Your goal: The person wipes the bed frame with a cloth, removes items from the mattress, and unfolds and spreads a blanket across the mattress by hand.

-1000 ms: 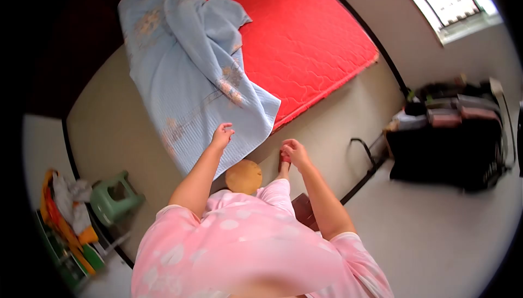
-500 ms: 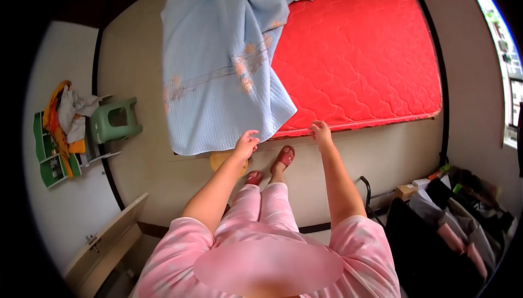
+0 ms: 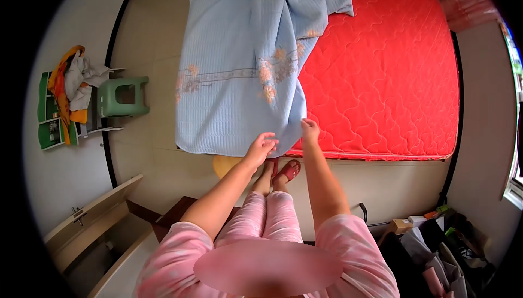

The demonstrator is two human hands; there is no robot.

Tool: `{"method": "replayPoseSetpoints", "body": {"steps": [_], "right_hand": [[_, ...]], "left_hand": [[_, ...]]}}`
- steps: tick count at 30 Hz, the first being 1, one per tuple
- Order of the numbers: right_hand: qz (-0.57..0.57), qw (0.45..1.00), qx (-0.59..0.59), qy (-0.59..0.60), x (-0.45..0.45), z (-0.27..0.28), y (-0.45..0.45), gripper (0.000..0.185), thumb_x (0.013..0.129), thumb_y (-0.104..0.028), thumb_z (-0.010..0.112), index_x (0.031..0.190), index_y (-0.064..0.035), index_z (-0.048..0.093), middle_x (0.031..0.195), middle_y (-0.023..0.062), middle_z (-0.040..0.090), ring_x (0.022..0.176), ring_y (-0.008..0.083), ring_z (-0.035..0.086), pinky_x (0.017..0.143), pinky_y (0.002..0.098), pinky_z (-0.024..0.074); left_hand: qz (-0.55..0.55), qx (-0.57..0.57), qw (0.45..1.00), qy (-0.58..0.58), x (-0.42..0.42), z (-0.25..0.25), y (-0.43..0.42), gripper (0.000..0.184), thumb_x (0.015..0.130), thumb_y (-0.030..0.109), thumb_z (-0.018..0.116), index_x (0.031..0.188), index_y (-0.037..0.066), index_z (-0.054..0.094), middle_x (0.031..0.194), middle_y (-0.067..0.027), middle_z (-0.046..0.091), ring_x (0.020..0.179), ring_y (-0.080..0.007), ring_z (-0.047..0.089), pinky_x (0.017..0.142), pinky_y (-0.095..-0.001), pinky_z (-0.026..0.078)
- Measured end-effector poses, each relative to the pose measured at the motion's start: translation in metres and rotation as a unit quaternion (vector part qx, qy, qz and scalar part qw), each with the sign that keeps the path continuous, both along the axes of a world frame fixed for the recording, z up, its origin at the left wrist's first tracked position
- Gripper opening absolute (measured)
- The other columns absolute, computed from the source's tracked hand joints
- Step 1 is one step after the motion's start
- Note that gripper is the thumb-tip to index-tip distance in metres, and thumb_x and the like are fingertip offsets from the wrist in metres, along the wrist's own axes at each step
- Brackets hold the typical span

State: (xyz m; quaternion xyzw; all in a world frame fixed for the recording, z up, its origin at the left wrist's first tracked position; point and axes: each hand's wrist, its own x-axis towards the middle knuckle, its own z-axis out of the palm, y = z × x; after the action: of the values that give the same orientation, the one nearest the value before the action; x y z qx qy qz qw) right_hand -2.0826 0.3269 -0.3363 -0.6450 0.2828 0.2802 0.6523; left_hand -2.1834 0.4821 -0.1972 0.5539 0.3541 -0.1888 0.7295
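Observation:
A light blue quilted cover [image 3: 218,107] with orange flowers lies bunched over the left part of a red mattress [image 3: 381,80]. Over the cover's near edge is my left hand [image 3: 262,148], its fingers apart and nothing in them. My right hand [image 3: 310,129] is closed at the cover's right corner, where blue cloth meets red, with the fingertips pinched on the cover's edge.
A green stool [image 3: 122,97] stands at the left beside a small shelf [image 3: 52,134] hung with clothes. A yellow round stool [image 3: 224,164] shows partly under the cover. An open cabinet [image 3: 90,224] is at lower left, piled bags [image 3: 430,254] at lower right.
The view has turned and shifted, putting the bed straight ahead. My right hand has come to the cover's corner and closed there; my left hand stays open near the front edge.

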Motion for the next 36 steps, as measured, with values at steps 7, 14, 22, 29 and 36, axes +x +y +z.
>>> {"method": "replayPoseSetpoints", "body": {"steps": [7, 14, 22, 29, 36], "right_hand": [[0.233, 0.882, -0.136, -0.387, -0.022, 0.164, 0.063, 0.013, 0.075, 0.003, 0.049, 0.087, -0.0021, 0.051, 0.078, 0.0181, 0.055, 0.071, 0.0364, 0.054, 0.061, 0.0389, 0.0441], [0.404, 0.762, -0.109, -0.494, -0.025, 0.198, 0.077, 0.012, 0.075, 0.0, 0.05, 0.087, -0.0026, 0.052, 0.08, 0.014, 0.053, 0.075, 0.031, 0.054, 0.065, 0.0371, 0.0452], [0.197, 0.959, 0.108, -0.172, -0.02, 0.202, 0.124, 0.02, 0.085, -0.018, 0.049, 0.101, -0.0055, 0.045, 0.086, 0.0101, 0.058, 0.073, 0.0242, 0.055, 0.065, 0.031, 0.0454], [-0.03, 0.959, 0.251, 0.129, 0.077, 0.134, 0.126, 0.059, 0.085, -0.052, 0.046, 0.123, -0.0068, 0.04, 0.106, 0.0097, 0.054, 0.093, 0.022, 0.052, 0.08, 0.0395, 0.0423], [-0.033, 0.985, 0.165, 0.036, 0.211, 0.093, 0.13, 0.046, 0.083, -0.016, 0.056, 0.125, -0.0111, 0.039, 0.1, 0.0111, 0.055, 0.083, 0.0198, 0.057, 0.069, 0.0334, 0.049]], "left_hand": [[-0.027, 0.13, 0.987, -0.088, 0.056, 0.02, 0.023, 0.059, 0.084, 0.025, 0.058, 0.132, 0.009, 0.028, 0.115, -0.0094, 0.05, 0.103, -0.0173, 0.047, 0.089, -0.0325, 0.038], [-0.057, 0.04, 0.997, 0.034, 0.084, 0.067, 0.066, 0.074, 0.078, 0.03, 0.063, 0.135, 0.005, 0.022, 0.121, -0.0127, 0.046, 0.111, -0.0207, 0.044, 0.092, -0.0354, 0.035], [0.087, 0.069, 0.993, -0.045, 0.087, 0.045, 0.123, 0.042, 0.075, 0.001, 0.042, 0.116, -0.002, 0.046, 0.104, -0.0136, 0.057, 0.094, -0.0222, 0.055, 0.084, -0.0312, 0.042], [0.109, 0.006, 0.993, -0.05, 0.076, 0.083, 0.127, 0.044, 0.073, -0.003, 0.038, 0.116, -0.004, 0.047, 0.106, -0.0101, 0.057, 0.098, -0.0196, 0.054, 0.088, -0.0295, 0.04], [0.116, 0.008, 0.992, -0.055, 0.057, 0.077, 0.126, 0.046, 0.071, -0.004, 0.04, 0.117, -0.003, 0.048, 0.107, -0.0092, 0.057, 0.098, -0.0166, 0.054, 0.086, -0.0277, 0.041]]}}
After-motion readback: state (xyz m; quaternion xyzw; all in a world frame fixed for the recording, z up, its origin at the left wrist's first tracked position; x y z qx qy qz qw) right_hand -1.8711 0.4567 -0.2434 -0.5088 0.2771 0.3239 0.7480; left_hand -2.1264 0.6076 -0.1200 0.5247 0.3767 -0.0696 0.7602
